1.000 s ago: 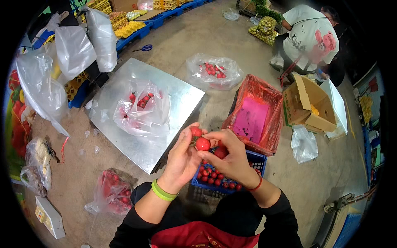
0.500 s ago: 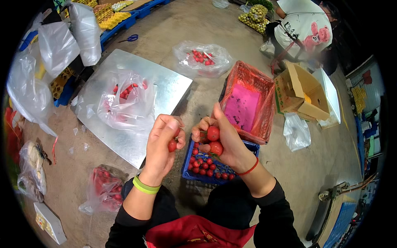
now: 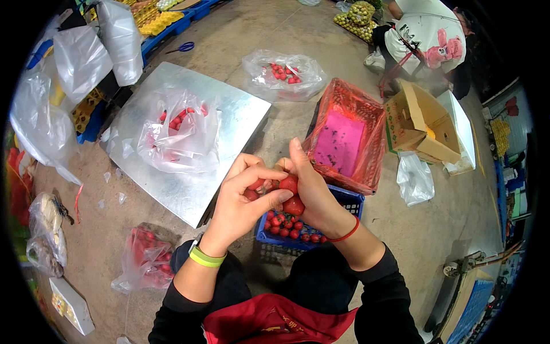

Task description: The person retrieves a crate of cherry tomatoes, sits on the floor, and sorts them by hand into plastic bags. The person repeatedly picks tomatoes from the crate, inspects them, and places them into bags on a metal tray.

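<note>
Fingers (image 3: 262,172) of the left hand (image 3: 236,195) were curled round red tomatoes (image 3: 251,195), thumb and forefinger reaching others clamped in the right hand (image 3: 316,198). Below the fingers stood a blue crate (image 3: 355,202) holding more tomatoes. Just beyond them, to the right, was a red-lined crate (image 3: 371,143) with a pink sheet (image 3: 339,143) inside. To their left, a metal platform (image 3: 177,200) bore a clear bag (image 3: 180,152) of red produce; farther ahead lay a second bag (image 3: 285,90). Well beyond, at far right, a co-worker (image 3: 424,40) was bent over.
</note>
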The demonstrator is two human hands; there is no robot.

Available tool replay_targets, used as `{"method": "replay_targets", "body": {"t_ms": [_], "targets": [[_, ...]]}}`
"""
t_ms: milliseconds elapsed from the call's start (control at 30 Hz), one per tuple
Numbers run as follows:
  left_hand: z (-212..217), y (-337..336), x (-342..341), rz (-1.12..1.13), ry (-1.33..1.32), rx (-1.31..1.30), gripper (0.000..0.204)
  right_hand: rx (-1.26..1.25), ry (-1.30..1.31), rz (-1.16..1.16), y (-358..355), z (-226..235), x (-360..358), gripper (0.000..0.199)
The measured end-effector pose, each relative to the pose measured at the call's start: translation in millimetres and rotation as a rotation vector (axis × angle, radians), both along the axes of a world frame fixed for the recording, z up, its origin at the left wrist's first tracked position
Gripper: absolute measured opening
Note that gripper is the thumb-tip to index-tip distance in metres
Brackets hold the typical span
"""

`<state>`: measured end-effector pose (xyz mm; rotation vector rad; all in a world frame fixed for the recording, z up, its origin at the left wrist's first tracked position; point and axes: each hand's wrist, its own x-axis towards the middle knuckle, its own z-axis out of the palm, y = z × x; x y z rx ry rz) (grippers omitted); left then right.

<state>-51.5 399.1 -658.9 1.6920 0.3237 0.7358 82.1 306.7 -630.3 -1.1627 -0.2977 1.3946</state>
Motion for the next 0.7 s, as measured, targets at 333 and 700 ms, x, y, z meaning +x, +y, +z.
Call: {"method": "replay_targets", "body": {"t_ms": [333,700], "targets": [[-7.1,-2.8,2.1,0.078,-0.007,-0.166,0.014,-0.146,0.025,-0.019,1.9,-1.1,-6.2,0.065],[8.4,-7.6,2.1,0.025,0.012,-0.061,0.017,-0.085,0.167,-0.003,-2.3,-8.2,6.4,0.067]]}}
